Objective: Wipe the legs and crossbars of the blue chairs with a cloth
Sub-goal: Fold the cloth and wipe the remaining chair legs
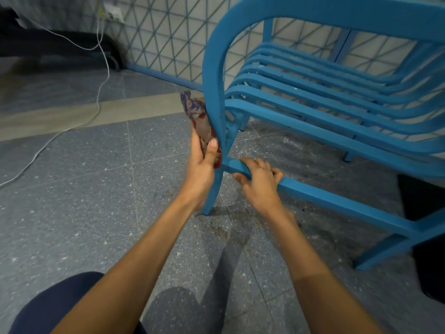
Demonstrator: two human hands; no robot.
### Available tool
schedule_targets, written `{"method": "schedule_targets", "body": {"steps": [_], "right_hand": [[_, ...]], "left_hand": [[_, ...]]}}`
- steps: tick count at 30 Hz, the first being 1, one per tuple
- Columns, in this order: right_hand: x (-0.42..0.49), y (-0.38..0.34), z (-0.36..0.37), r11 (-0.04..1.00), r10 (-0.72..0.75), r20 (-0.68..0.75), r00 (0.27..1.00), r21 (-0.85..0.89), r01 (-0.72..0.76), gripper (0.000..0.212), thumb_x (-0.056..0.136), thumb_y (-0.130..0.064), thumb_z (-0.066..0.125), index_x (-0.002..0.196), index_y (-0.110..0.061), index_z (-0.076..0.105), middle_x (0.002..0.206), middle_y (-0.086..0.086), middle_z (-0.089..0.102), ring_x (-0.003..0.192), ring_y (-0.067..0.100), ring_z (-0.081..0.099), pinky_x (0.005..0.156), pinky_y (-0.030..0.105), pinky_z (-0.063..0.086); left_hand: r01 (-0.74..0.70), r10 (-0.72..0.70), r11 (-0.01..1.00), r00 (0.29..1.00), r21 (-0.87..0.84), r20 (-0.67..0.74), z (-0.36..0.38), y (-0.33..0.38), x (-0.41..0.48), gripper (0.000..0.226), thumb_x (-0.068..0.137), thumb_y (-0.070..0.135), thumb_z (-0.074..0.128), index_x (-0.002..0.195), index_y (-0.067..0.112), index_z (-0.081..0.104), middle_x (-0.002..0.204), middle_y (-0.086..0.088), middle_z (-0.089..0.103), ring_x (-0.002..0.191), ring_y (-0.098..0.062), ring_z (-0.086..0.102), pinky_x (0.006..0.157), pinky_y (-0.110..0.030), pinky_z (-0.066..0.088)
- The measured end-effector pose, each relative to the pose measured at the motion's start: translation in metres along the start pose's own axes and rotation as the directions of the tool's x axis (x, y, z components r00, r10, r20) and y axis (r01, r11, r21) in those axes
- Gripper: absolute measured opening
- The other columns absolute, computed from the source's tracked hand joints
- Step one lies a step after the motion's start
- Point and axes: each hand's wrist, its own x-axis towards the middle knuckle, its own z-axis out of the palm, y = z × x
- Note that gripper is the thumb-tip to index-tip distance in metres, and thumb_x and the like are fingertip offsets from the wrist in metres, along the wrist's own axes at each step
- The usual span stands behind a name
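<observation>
A blue slatted chair [313, 97] stands at the right, tipped toward me. My left hand [202, 162] grips a patterned red, blue and grey cloth [198, 116] and holds it against the left side of the chair's front leg [214, 189], just above the joint with the side crossbar. My right hand [258, 182] curls its fingers round that crossbar [337, 201] close to the leg. The leg's foot touches the floor below my left wrist.
Speckled grey floor tiles [96, 189] lie all around, with dusty marks under the chair. A white cable [101, 75] trails across the floor at the left. A blue lattice panel [168, 39] stands behind. My dark-clad knee [55, 307] is at the bottom left, and a dark object [423, 225] at the right.
</observation>
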Motion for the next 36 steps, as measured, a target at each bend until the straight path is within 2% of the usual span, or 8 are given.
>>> {"method": "schedule_targets", "body": {"steps": [9,17,20,22,25,30,33,36], "right_hand": [[-0.003,0.001,0.001,1.0,0.0,-0.014,1.0,0.011,0.001,0.041,0.094,-0.034,0.055,0.134,-0.023,0.051,0.125,0.0,0.055,0.119,0.019,0.042,0.089,0.03,0.013],[-0.006,-0.002,-0.002,0.998,0.011,-0.037,0.999,0.06,-0.009,0.043,0.092,-0.032,0.06,0.133,-0.021,0.054,0.122,0.0,0.057,0.117,0.018,0.043,0.078,0.022,0.009],[-0.006,-0.001,-0.003,0.997,0.01,-0.042,0.999,0.077,-0.007,0.042,0.092,-0.031,0.06,0.133,-0.021,0.054,0.122,-0.001,0.056,0.116,0.015,0.042,0.079,0.023,0.009],[-0.006,0.001,-0.003,0.997,0.013,-0.032,0.999,0.075,-0.01,0.042,0.093,-0.03,0.059,0.133,-0.021,0.054,0.123,-0.002,0.055,0.116,0.014,0.041,0.08,0.023,0.009],[-0.006,0.002,-0.002,0.997,0.026,-0.035,0.999,0.076,-0.023,0.042,0.092,-0.03,0.06,0.133,-0.022,0.055,0.124,-0.003,0.056,0.117,0.013,0.042,0.08,0.023,0.009],[-0.004,0.002,-0.002,0.999,0.019,-0.042,0.999,0.033,-0.018,0.046,0.092,-0.033,0.06,0.136,-0.022,0.052,0.129,-0.003,0.054,0.121,0.015,0.042,0.077,0.022,0.008],[-0.002,0.003,0.0,1.0,0.016,-0.051,0.999,0.023,-0.015,0.046,0.091,-0.033,0.061,0.135,-0.022,0.053,0.13,-0.003,0.054,0.122,0.015,0.043,0.077,0.021,0.008],[-0.005,0.003,0.001,1.0,0.023,-0.071,0.997,0.013,-0.022,0.045,0.092,-0.033,0.06,0.134,-0.022,0.053,0.128,-0.002,0.055,0.12,0.016,0.043,0.076,0.021,0.007]], "left_hand": [[0.308,-0.301,0.947,0.95,0.091,-0.085,0.002,-0.066,-0.019,0.052,0.101,0.007,0.031,0.147,0.024,0.015,0.149,-0.001,0.036,0.136,-0.016,0.036,0.11,-0.032,0.035],[-0.037,0.033,0.999,0.992,-0.033,-0.123,0.013,-0.002,0.008,0.054,0.1,0.011,0.035,0.148,0.021,0.016,0.15,-0.001,0.035,0.135,-0.013,0.038,0.11,-0.04,0.036],[0.007,-0.008,1.0,0.993,-0.01,-0.117,0.006,-0.02,0.0,0.041,0.098,0.002,0.032,0.131,0.025,0.035,0.112,0.003,0.056,0.088,0.007,0.056,0.075,-0.011,0.046],[0.162,-0.149,0.985,0.975,0.065,-0.164,0.0,-0.039,-0.004,0.037,0.095,0.004,0.033,0.124,0.025,0.045,0.08,0.005,0.054,0.064,-0.003,0.05,0.059,-0.017,0.041],[0.413,-0.39,0.885,0.91,0.213,-0.144,-0.01,-0.075,-0.013,0.036,0.1,0.023,0.031,0.133,0.014,0.044,0.101,-0.02,0.062,0.091,-0.032,0.061,0.079,-0.046,0.049],[0.55,-0.533,0.807,0.835,0.217,-0.135,-0.014,-0.092,-0.027,0.039,0.101,0.018,0.03,0.139,0.016,0.038,0.135,-0.015,0.051,0.123,-0.033,0.049,0.101,-0.045,0.04],[0.486,-0.46,0.864,0.869,0.134,-0.185,-0.007,-0.07,-0.011,0.031,0.099,0.014,0.031,0.123,0.017,0.051,0.107,-0.019,0.062,0.096,-0.033,0.061,0.076,-0.045,0.051],[0.324,-0.309,0.945,0.928,0.042,-0.208,-0.003,-0.044,0.007,0.03,0.092,0.004,0.034,0.098,0.025,0.055,0.07,0.004,0.052,0.058,-0.009,0.045,0.05,-0.024,0.035]]}}
